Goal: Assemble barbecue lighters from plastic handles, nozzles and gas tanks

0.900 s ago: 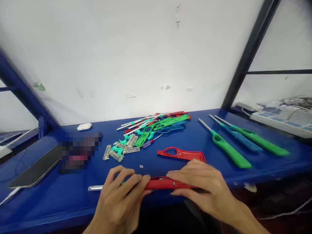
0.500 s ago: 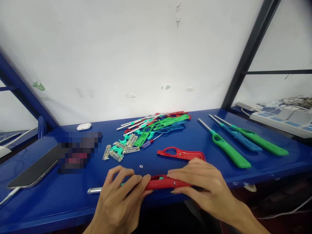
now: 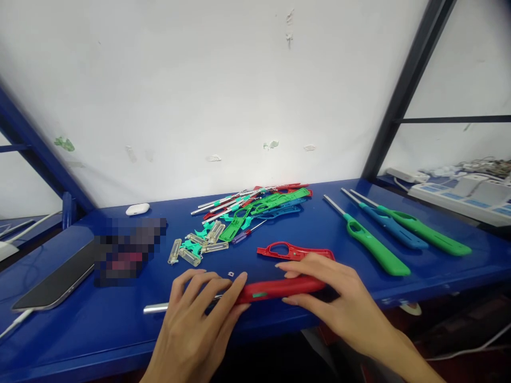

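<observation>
Both hands hold one red long-nosed lighter [image 3: 275, 289] near the front edge of the blue table [image 3: 99, 330]. My left hand [image 3: 199, 314] pinches its front end, where the metal tube [image 3: 154, 307] sticks out to the left. My right hand [image 3: 335, 298] wraps the rear of the red body from above. Just behind the lighter lies a loose red half-shell [image 3: 295, 251]. A tiny white part [image 3: 230, 273] lies between my hands and the shell.
A heap of green, blue and red shells and metal tubes [image 3: 255, 205] lies mid-table, with clear fuel tanks [image 3: 195, 246] beside it. Three finished lighters [image 3: 383, 234] lie at right. A phone [image 3: 56, 279], a blurred patch and a white earbud case [image 3: 138, 208] are at left.
The red lighter has been rolled in my hands; its small green insert now faces me. My right fingers have slid further over its rear end.
</observation>
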`<state>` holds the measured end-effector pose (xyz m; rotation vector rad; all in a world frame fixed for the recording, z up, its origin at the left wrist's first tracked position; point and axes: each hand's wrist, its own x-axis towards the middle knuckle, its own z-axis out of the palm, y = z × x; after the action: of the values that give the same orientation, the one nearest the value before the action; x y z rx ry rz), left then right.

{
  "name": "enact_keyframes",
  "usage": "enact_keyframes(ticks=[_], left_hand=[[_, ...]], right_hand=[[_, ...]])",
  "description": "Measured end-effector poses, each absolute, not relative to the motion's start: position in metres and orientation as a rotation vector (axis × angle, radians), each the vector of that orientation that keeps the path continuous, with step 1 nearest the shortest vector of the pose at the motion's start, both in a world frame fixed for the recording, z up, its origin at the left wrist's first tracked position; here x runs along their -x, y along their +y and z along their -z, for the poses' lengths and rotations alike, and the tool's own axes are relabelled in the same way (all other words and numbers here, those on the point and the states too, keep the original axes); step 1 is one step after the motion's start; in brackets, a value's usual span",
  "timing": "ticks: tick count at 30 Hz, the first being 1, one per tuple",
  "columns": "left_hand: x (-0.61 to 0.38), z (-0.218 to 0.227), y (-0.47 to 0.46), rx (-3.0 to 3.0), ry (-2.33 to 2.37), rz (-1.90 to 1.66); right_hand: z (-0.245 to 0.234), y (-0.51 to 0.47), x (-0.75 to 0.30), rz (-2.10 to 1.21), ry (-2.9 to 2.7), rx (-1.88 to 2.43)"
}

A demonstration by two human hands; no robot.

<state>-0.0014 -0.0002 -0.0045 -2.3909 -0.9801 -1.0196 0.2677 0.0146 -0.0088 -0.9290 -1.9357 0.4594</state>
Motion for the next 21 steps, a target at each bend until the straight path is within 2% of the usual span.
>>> enact_keyframes(ticks=[7,13,21], left_hand=[[-0.0024,0.0100,0.0020,2.462,-0.990,1.132],[-0.0031,0.0061,0.0000,2.528,-0.938,1.158],[-0.0059,0.0033,-0.0012,2.474,-0.897,1.324]], right_hand=[[0.0064,0.0126,-0.2686,-0.488,-2.037,0.960],[0.0113,0.0133,-0.2645,-0.415,-2.095,0.808],[0.0096,0.0109,-0.2649,-0.275,-2.228,0.833]])
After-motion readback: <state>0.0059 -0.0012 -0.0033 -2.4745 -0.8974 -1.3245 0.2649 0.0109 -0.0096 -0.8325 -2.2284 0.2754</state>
